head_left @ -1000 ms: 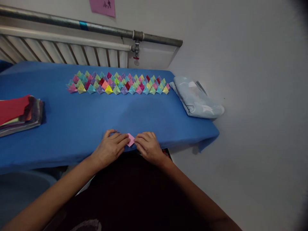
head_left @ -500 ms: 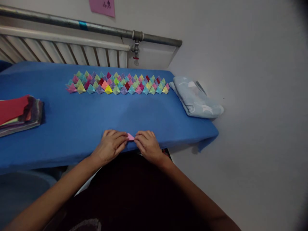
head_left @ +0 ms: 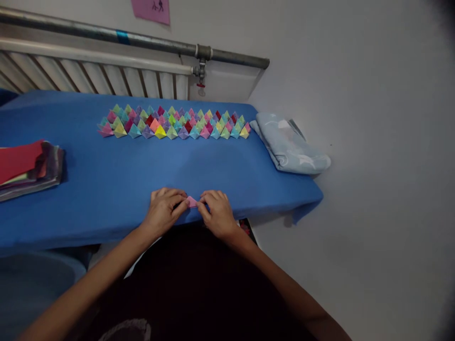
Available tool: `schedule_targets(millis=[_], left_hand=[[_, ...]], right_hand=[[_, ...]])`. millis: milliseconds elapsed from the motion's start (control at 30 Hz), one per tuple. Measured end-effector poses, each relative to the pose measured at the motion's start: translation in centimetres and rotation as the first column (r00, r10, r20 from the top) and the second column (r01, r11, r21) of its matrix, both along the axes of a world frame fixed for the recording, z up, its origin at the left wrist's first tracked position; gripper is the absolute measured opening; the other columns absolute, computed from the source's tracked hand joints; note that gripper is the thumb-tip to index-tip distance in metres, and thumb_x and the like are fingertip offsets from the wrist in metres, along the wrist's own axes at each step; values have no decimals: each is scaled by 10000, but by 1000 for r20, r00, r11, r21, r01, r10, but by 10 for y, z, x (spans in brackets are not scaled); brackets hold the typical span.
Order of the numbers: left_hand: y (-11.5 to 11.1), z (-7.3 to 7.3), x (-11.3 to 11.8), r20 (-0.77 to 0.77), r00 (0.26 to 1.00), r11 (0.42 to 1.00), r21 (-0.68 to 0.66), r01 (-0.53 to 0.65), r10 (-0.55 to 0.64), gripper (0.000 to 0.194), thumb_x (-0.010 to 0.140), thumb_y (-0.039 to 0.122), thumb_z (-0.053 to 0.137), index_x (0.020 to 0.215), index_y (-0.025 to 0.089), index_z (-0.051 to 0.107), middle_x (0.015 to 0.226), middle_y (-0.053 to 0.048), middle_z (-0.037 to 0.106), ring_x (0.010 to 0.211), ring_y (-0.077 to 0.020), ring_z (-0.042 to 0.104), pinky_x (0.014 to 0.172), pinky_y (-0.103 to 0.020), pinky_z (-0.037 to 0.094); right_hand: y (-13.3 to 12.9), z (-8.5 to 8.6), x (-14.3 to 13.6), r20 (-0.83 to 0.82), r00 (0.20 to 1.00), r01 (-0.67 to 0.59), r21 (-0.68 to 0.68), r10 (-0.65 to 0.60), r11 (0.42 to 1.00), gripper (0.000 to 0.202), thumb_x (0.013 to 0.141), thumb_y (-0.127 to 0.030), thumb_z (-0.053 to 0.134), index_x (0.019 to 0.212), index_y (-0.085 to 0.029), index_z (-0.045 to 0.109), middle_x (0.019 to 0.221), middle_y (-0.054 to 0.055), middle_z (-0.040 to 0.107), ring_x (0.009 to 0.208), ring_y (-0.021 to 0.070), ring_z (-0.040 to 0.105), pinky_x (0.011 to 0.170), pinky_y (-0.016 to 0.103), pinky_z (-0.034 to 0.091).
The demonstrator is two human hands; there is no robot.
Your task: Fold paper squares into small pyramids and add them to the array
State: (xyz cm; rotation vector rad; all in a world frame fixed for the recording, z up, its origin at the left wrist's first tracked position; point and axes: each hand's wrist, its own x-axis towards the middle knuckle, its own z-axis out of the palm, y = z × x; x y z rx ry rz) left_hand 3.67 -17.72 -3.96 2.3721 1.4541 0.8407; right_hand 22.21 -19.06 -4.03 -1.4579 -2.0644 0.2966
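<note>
Between my two hands, near the front edge of the blue-covered table (head_left: 117,180), is a small folded piece of pink paper (head_left: 192,202). My left hand (head_left: 165,208) pinches its left end with thumb and fingers. On the other side, my right hand (head_left: 216,213) grips the right end the same way. The pink paper's middle shows as a low pointed shape; its ends are hidden under my fingertips. Farther back stand several rows of folded paper pieces (head_left: 171,132) in many colours, pointed tips up.
At the left lies a stack of coloured paper (head_left: 21,161) with red on top. A folded light-blue cloth (head_left: 291,147) rests at the right end against the wall. Behind the table are a radiator (head_left: 106,78) and a metal pipe (head_left: 159,45). A blue tub (head_left: 35,289) stands below left.
My fingers have shifted slightly on the pink paper, and my thumbs now sit a little differently on its ends. More of its middle shows. The other things have stayed in place.
</note>
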Motion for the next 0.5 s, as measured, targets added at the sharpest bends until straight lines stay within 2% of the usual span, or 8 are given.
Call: schedule_targets(millis=[133,333,500], left_hand=[[3,-1,2,14,1000,1000,6,-12,12,309,947,399,493,810,258,732,967,-20,735,896,-213,587,846,-431,382],[5,2,4,22,998,996,-70,-48,50,198,901,351,587,780,239,697,946,-4,735,874,-209,597,827,-407,357],[6,3,6,7,998,994,-81,-69,70,192,896,332,598,754,227,675,926,4,729,855,-198,594,823,-397,346]], right_hand=[[-1,1,-1,-4,1000,18,-5,-18,1000,151,907,-208,535,770,-208,598,926,49,674,885,193,564,804,344,378],[0,2,-3,-3,999,32,-16,-32,999,144,891,-201,563,749,-198,590,903,47,674,881,194,568,802,341,377],[0,2,-3,-14,999,40,-15,-40,999,143,889,-200,553,748,-202,581,902,49,670,880,195,563,799,343,376]])
